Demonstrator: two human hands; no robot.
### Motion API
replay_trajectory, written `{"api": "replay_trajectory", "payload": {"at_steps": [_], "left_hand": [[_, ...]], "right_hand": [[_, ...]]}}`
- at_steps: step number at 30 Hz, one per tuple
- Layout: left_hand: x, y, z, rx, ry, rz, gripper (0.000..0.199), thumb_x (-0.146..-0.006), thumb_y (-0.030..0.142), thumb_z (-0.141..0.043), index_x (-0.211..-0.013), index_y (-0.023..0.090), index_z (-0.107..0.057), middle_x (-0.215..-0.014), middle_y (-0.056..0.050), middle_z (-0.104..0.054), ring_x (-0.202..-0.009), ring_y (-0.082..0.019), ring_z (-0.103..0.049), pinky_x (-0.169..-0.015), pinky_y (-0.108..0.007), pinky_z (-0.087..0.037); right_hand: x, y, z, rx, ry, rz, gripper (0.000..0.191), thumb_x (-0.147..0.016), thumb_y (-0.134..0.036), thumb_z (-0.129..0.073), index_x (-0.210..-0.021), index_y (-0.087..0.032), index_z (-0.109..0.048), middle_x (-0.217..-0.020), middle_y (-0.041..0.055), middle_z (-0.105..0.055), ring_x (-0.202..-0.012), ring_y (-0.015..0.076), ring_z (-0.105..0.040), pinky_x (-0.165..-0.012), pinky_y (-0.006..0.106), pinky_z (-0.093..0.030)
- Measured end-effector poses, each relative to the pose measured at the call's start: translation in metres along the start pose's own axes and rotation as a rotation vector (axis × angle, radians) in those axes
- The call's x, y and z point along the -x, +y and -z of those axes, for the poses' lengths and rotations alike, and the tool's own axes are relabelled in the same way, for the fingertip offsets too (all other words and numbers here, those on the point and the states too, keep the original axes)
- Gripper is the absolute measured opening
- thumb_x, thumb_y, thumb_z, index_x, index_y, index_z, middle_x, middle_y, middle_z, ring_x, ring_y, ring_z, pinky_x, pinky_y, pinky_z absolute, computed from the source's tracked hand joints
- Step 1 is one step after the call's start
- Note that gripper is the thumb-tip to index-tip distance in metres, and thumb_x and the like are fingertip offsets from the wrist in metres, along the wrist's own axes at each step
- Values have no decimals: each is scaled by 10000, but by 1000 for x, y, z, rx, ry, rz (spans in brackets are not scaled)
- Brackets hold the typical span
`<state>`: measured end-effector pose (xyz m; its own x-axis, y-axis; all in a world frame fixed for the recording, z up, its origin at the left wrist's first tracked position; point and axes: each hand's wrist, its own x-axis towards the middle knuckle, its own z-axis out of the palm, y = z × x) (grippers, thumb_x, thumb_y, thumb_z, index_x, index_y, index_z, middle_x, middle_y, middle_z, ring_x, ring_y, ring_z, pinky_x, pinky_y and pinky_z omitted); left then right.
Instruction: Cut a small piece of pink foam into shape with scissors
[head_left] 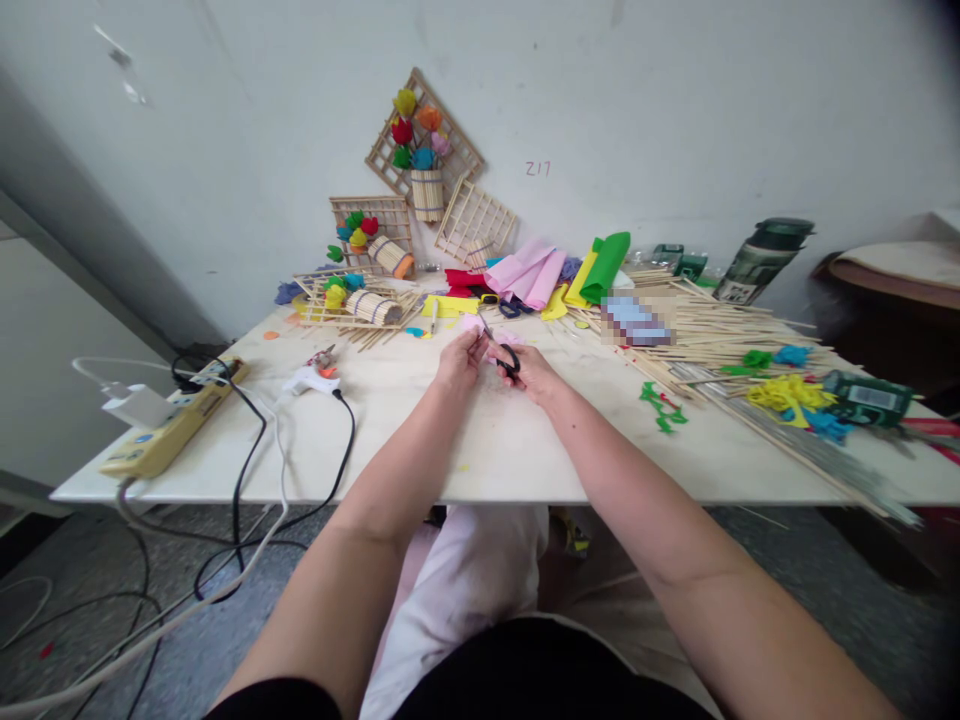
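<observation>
My right hand [534,374] is closed around the black handles of a pair of scissors [509,362], whose blades point up and left toward my other hand. My left hand [459,358] pinches a small pink piece [472,322], apparently felt or crepe paper, close to the blades. Whether the blades are touching it I cannot tell. Behind my hands lie folded pink sheets [527,275], a yellow sheet [454,306] and a second dark-handled pair of scissors [514,309]. Rolled green [607,268] and yellow sheets rest to their right.
A yellow power strip [176,420] with cords and a white glue gun [311,382] occupy the left side. Stick lattices with coloured flowers [425,135] lean on the wall. Thin wooden sticks [720,325], green scraps [663,405] and a dark bottle [765,260] are at right.
</observation>
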<state>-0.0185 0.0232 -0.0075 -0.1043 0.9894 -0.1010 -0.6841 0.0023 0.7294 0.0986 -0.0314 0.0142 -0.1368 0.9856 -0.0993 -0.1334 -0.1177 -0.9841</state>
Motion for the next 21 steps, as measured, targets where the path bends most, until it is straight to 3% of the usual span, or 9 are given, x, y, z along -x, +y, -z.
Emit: {"api": "replay_trajectory", "payload": {"at_steps": [8, 21], "left_hand": [[1, 1, -2, 80, 24, 20, 109, -797, 37, -567, -811, 107, -649, -778, -67, -695, -919, -156, -675, -906, -247, -494], [2, 3, -1, 103, 21, 0, 138, -787, 12, -555, -793, 117, -644, -717, -37, -689, -778, -130, -687, -869, -248, -511]], "right_hand": [[-5, 5, 0, -58, 10, 49, 341, -639, -412, -790, -660, -127, -602, -450, -42, -490, -356, 31, -388, -311, 147, -276], [-2, 3, 2, -8, 5, 11, 340, -687, -451, -736, -719, -134, -614, -458, -44, -503, -336, 42, -404, -309, 162, -261]]}}
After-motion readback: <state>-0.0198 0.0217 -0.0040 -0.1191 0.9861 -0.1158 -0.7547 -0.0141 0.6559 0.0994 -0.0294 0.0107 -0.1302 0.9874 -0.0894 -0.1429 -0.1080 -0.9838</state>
